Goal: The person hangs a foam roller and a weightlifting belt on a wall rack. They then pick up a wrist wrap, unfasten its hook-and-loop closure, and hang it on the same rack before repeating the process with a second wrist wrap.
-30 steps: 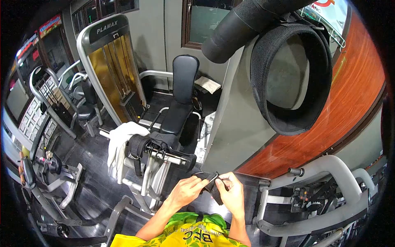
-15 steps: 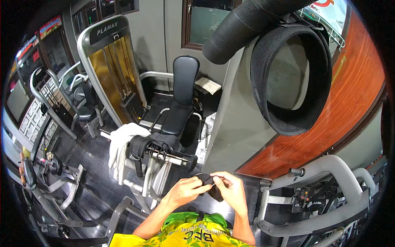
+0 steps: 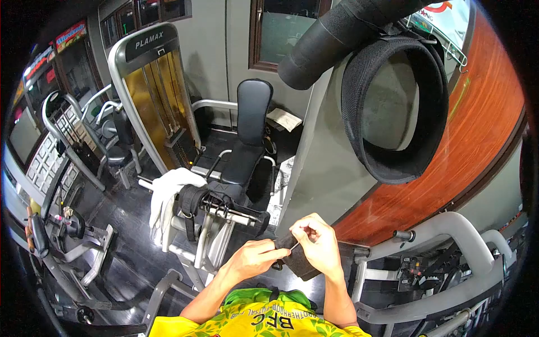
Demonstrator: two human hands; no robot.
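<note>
A black fabric strap [image 3: 302, 266] with a wide, flat, slightly fuzzy-looking end is between my two hands, in front of my chest. My left hand [image 3: 254, 259] is closed on its left part, with thumb and fingers pinched together. Higher up, my right hand [image 3: 318, 246] is closed too, its fingertips pinching the upper edge of the strap. A thin light line runs along that edge between the hands. The wide end hangs below my right hand, and my fingers hide the rest of the strap.
Ahead stands a metal rack [image 3: 212, 229] carrying a white towel [image 3: 167, 194] and black belts [image 3: 192, 199]. A large black band [image 3: 352, 112] hangs from a padded bar [image 3: 325, 42] at upper right. A weight machine [image 3: 160, 101] and black seat [image 3: 254, 112] are behind; a grey frame [image 3: 443, 238] is at right.
My right hand has moved up and to the right, away from my left hand. More of the strap's wide end now shows. My left hand has barely shifted.
</note>
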